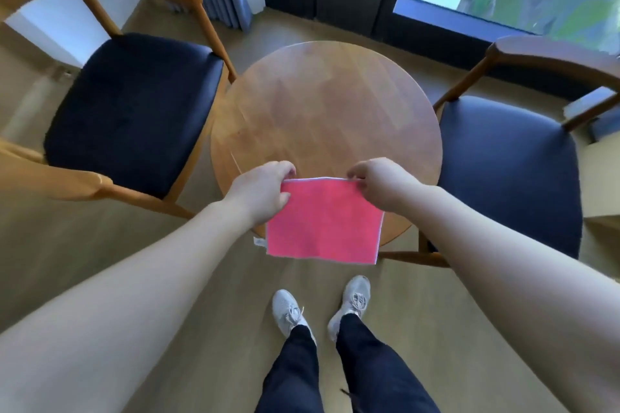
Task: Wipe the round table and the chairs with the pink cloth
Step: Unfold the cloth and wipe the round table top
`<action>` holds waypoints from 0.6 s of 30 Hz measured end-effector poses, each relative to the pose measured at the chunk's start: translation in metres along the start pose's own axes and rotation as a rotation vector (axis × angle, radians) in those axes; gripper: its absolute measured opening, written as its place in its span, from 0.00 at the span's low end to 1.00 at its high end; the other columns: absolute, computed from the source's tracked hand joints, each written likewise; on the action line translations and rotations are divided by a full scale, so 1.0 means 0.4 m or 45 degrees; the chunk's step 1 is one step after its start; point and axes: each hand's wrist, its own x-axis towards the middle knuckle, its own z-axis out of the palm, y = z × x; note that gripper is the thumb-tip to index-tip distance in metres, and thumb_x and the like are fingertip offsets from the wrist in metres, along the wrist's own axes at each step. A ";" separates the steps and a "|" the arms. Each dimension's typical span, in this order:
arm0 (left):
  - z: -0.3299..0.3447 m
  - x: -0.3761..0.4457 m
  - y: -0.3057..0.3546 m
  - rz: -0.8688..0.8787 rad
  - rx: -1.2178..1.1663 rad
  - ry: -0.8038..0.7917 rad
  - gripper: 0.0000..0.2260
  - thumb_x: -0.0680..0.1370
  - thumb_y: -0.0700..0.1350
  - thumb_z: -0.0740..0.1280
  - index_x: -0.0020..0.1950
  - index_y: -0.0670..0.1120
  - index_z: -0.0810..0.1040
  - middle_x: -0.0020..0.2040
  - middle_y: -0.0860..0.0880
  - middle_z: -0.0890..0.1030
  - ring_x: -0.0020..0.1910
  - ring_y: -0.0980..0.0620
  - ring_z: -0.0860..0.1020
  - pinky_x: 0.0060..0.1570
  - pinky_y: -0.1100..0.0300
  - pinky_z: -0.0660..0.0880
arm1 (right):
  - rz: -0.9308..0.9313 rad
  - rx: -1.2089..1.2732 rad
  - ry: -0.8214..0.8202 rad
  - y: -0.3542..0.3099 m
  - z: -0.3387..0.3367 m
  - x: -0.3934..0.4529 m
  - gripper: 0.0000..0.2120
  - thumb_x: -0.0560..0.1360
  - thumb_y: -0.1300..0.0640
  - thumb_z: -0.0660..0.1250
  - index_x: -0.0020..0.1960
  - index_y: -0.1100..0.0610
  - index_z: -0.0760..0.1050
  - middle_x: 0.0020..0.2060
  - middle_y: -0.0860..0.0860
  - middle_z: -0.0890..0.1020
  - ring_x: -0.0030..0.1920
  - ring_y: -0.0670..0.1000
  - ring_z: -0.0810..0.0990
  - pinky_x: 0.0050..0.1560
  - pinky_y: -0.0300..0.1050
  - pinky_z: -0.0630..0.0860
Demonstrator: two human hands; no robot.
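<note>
Head view: both hands' fingers pinch a square pink cloth (pixel 323 220) over round wooden table (pixel 325 104)

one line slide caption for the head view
Both hands hold a flat pink cloth above a round wooden table.

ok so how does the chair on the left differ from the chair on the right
The left chair has a lighter, honey-coloured wooden frame; the right chair has a darker brown one. The left chair shows its whole seat and curved backrest, while the right chair is partly cut off by the picture's edge and partly covered by a forearm. The left chair's seat looks near black, the right chair's more navy. Both have dark padded seats, curved wooden backs, and stand beside the round table.
</note>
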 end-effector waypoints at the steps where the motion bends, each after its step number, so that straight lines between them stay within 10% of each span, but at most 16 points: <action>1: 0.023 0.027 -0.011 -0.025 0.047 0.022 0.17 0.78 0.47 0.65 0.66 0.50 0.70 0.61 0.49 0.75 0.58 0.47 0.75 0.52 0.51 0.75 | 0.044 -0.012 0.036 0.016 0.019 0.027 0.19 0.78 0.63 0.59 0.67 0.53 0.74 0.59 0.53 0.77 0.60 0.55 0.75 0.59 0.50 0.75; 18: 0.215 0.116 -0.131 -0.042 0.152 0.058 0.12 0.79 0.45 0.62 0.60 0.42 0.76 0.57 0.45 0.76 0.58 0.45 0.73 0.54 0.50 0.71 | -0.161 0.051 -0.134 0.017 0.355 0.076 0.24 0.82 0.56 0.56 0.76 0.60 0.59 0.78 0.61 0.53 0.77 0.59 0.55 0.73 0.53 0.58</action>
